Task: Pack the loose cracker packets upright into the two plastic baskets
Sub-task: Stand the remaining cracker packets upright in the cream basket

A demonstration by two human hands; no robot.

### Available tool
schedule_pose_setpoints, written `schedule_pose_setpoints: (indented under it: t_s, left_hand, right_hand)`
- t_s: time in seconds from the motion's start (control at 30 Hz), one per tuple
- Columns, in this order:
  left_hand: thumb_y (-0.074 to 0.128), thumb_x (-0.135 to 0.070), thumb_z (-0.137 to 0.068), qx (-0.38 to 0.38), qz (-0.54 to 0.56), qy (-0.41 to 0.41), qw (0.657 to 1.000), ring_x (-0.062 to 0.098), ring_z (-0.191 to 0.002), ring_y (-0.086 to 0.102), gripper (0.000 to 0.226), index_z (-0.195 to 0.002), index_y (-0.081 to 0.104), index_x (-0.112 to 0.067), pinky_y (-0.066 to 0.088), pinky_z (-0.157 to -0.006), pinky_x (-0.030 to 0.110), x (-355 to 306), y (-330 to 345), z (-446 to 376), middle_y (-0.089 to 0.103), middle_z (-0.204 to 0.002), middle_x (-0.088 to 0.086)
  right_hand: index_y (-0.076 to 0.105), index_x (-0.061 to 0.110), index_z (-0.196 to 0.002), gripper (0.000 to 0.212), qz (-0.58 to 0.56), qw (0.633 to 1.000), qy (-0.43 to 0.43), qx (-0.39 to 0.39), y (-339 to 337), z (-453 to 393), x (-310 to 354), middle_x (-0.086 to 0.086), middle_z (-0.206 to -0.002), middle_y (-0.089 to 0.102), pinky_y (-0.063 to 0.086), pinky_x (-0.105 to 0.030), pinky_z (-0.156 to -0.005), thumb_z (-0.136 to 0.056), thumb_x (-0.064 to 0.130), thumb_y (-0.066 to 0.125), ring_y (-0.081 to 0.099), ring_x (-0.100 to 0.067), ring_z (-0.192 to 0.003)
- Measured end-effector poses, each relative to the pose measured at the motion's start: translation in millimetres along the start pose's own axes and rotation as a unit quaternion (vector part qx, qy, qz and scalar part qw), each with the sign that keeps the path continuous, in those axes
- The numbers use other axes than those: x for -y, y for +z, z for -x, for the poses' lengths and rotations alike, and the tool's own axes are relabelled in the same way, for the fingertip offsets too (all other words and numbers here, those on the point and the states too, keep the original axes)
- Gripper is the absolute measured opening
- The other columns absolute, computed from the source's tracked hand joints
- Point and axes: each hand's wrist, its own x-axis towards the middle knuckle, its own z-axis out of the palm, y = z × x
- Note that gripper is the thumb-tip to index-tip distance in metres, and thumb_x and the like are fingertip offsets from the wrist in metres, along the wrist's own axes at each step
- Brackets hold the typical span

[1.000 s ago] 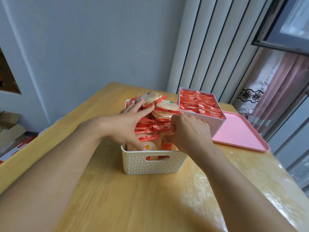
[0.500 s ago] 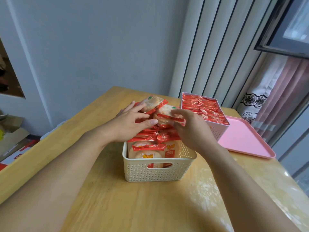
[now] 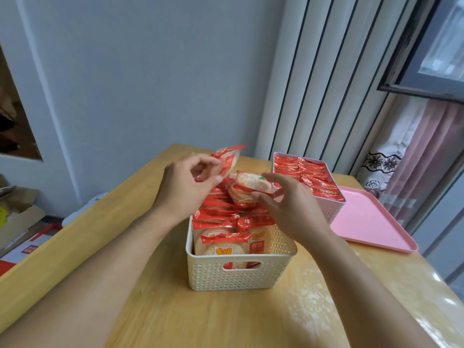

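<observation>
A cream plastic basket (image 3: 238,275) stands on the table in front of me, packed with upright red-and-white cracker packets (image 3: 221,244). My left hand (image 3: 185,187) is raised above its far end, pinching one cracker packet (image 3: 229,159) by its edge. My right hand (image 3: 288,204) holds a second cracker packet (image 3: 251,184) flat over the basket, between thumb and fingers. A pink basket (image 3: 329,209) stands behind to the right, filled with rows of upright packets (image 3: 303,172).
A pink tray (image 3: 369,222) lies on the wooden table (image 3: 200,317) right of the pink basket. The wall and white slatted panels rise behind the table's far edge. Cardboard boxes (image 3: 20,222) sit on the floor at left.
Both hands have lifted off the packed rows. The left hand has raised one packet up and away, and the right hand has picked up the other loose packet lying on top.
</observation>
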Motion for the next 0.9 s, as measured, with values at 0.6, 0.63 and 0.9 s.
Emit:
schedule_pose_setpoints:
  t_s: [0.6,0.63,0.9]
  left_hand:
    - [0.067,-0.011,-0.094,-0.081,0.272,-0.164,0.945,0.018,-0.095,0.075,0.023,-0.116,0.069,-0.019,0.062,-0.077,0.038,-15.8,-2.7,-6.5,0.075,-0.106,0.001]
    - [0.067,-0.013,-0.095,-0.076,0.265,-0.163,0.947,0.017,-0.092,0.076,0.018,-0.111,0.071,-0.020,0.062,-0.074,0.036,-16.2,-2.2,-5.1,0.076,-0.103,0.000]
    - [0.068,-0.006,-0.093,0.009,0.208,-0.088,0.974,0.006,-0.082,0.071,0.021,-0.110,0.071,-0.017,0.060,-0.073,0.033,-26.8,7.1,4.8,0.072,-0.095,-0.008]
  right_hand:
    - [0.059,0.011,-0.092,0.012,-0.468,0.878,0.099,-0.030,-50.6,0.2,16.0,-0.006,-0.088,0.074,0.058,-0.032,-0.067,-0.102,0.016,0.055,0.073,-0.021,-0.084]
    - [0.059,0.010,-0.092,0.013,-0.494,0.862,0.115,-0.003,-55.2,1.8,16.0,-0.007,-0.084,0.073,0.057,-0.031,-0.064,-0.102,0.014,0.053,0.071,-0.021,-0.080]
    - [0.057,0.003,-0.109,0.010,-0.589,0.787,0.170,0.066,-59.6,6.2,15.0,-0.021,-0.110,0.069,0.064,-0.034,-0.074,-0.101,0.008,0.052,0.074,-0.028,-0.096]
